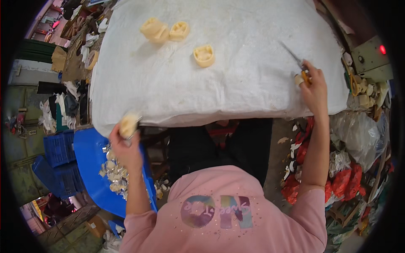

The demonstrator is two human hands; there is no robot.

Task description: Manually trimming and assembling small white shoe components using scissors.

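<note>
My left hand (pixel 125 148) is raised beside the table's front left corner, its fingers closed round a small cream-coloured molded piece (pixel 128 125), slightly blurred. A shiny edge shows at the piece's side. Over the right part of the table my right hand (pixel 313 86) grips scissors (pixel 294 55) with orange handles. Their blades look closed and point to the far left. A pale wrap covers one fingertip of that hand. Three similar cup-shaped cream pieces lie farther back on the white cloth: one large (pixel 154 30), one smaller (pixel 179 31) touching it, and one (pixel 204 55) apart nearer the middle.
A white cloth (pixel 253 90) covers the table and hangs over its front edge. Under my left arm stands a blue bin (pixel 90 156) with several shiny and cream scraps. Blue crates (pixel 59 147) are farther left. Red bags (pixel 346 181) and clear plastic (pixel 354 130) crowd the right side.
</note>
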